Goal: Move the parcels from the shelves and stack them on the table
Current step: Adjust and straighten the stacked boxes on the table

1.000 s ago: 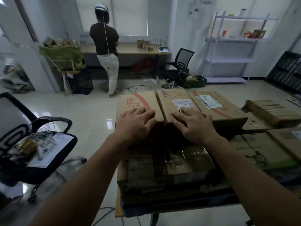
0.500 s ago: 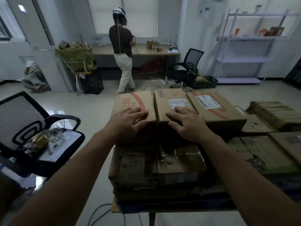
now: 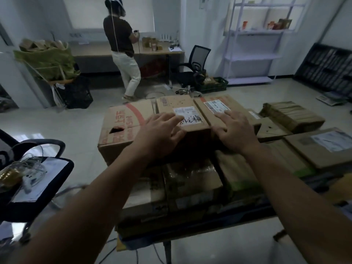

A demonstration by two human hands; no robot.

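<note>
Both hands are lying one box further right than a second ago: the left hand (image 3: 162, 134) has left the red-printed box (image 3: 122, 126) and is resting on the middle box (image 3: 182, 115), and the right hand (image 3: 234, 130) has gone from the middle box to the right box (image 3: 209, 102).

These three boxes are sitting side by side, touching, as the top row of a stack on the table (image 3: 209, 223). They are lying on the lower boxes (image 3: 190, 187). More parcels are lying on the table to the right, among them a labelled box (image 3: 320, 147) and a taped bundle (image 3: 291, 115).

Left fingers are lying spread and slightly bent, not gripping, with the tips touching the middle box's white label (image 3: 188, 119). Right fingers are lying straight and spread, flat on the right box, gripping nothing.

Across the room, a white shelf (image 3: 253, 58) is holding a few small packs (image 3: 282, 24) on an upper level. A green bag (image 3: 45, 60) is holding folded cardboard. A black crate (image 3: 217, 85) beside a chair (image 3: 196, 63) is holding a brown box. Another person (image 3: 122, 44) is standing at a desk (image 3: 91, 51).
</note>
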